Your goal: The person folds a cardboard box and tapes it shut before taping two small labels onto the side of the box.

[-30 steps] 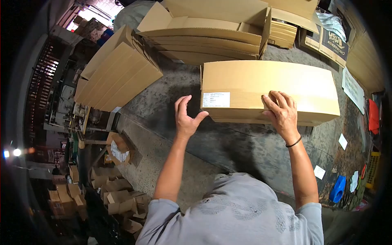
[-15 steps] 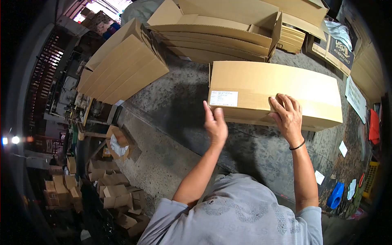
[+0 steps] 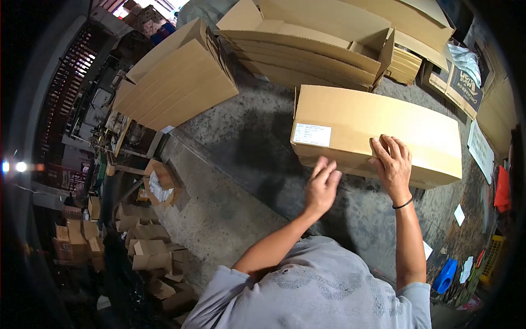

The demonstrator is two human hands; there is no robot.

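A long closed cardboard box (image 3: 378, 118) lies on the dark work surface in front of me. A white printed label (image 3: 312, 135) is stuck at its left end, close to the near edge. My right hand (image 3: 394, 162) grips the box's near edge, fingers bent over the top and the thumb against the front side; a black band circles that wrist. Just off the front side, below the label, my left hand (image 3: 323, 189) is slightly blurred, its fingers partly apart and nothing in them.
Open cardboard boxes (image 3: 307, 41) stand nested behind the closed one, and another nested stack (image 3: 178, 82) leans at the left. At right lie a blue tape dispenser-like object (image 3: 445, 276) and a red item (image 3: 501, 189). Small cartons (image 3: 150, 252) pile up at lower left.
My left hand has left the label corner and moved right and down along the box's front. My right hand keeps its place on the box. The whole view has shifted slightly.
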